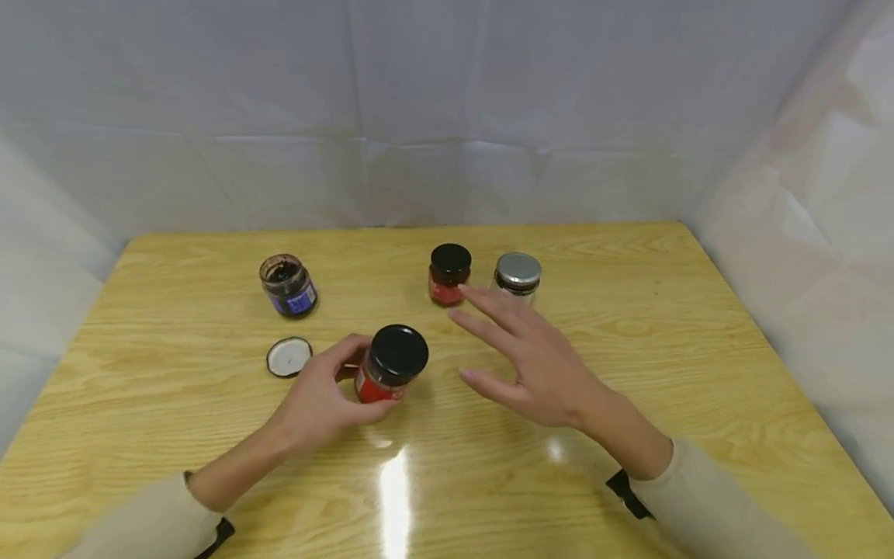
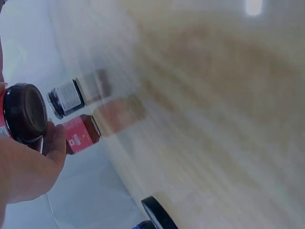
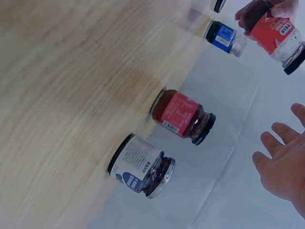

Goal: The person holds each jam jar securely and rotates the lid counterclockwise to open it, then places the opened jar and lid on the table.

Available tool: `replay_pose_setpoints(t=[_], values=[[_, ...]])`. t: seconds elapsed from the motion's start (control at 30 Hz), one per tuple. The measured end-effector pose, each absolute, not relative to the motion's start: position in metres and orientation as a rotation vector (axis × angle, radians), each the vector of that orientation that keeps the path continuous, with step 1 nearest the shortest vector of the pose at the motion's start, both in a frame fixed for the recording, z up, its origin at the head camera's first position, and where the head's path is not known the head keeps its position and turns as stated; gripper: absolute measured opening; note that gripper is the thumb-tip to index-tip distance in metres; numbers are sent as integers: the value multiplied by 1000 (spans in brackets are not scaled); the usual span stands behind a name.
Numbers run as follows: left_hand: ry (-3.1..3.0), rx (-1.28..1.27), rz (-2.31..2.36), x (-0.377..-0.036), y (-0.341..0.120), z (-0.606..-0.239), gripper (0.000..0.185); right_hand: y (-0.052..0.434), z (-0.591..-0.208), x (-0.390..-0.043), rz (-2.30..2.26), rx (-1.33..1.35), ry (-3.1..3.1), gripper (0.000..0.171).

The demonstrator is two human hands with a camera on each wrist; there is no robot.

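My left hand (image 1: 328, 396) grips a red-labelled jar (image 1: 386, 366) with a black lid near the table's middle; the jar (image 2: 21, 114) also shows in the left wrist view, and at the top right of the right wrist view as the held jar (image 3: 274, 33). My right hand (image 1: 531, 357) hovers open just right of it, fingers spread, holding nothing. Behind stand a small red jar with a black lid (image 1: 449, 273) and a silver-lidded jar (image 1: 517, 276). At the back left an open blue-labelled jar (image 1: 288, 286) stands, with its loose lid (image 1: 289, 356) lying white side up nearby.
The wooden table (image 1: 628, 373) is bounded by white sheeting at the back and sides. In the right wrist view the small red jar (image 3: 183, 116) and the silver-lidded jar (image 3: 140, 165) stand side by side.
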State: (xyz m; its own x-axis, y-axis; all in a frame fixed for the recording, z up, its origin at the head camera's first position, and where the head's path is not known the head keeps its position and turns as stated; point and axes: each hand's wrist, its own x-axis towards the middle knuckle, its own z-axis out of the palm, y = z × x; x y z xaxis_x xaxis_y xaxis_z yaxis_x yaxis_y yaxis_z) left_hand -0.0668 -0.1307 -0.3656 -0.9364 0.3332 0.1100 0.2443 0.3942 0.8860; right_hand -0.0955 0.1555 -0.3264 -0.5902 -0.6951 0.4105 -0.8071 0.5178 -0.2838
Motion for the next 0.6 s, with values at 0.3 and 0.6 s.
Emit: replay_pose_setpoints(t=[0.3,0.6], values=[[2452,470,1650,-54,-124,-373,61,154,-331,-76,797,1255,-2623,57],[2458,447,1594,-46,-120,-373,60,153,-340,-70,871,1221,-2763,55]])
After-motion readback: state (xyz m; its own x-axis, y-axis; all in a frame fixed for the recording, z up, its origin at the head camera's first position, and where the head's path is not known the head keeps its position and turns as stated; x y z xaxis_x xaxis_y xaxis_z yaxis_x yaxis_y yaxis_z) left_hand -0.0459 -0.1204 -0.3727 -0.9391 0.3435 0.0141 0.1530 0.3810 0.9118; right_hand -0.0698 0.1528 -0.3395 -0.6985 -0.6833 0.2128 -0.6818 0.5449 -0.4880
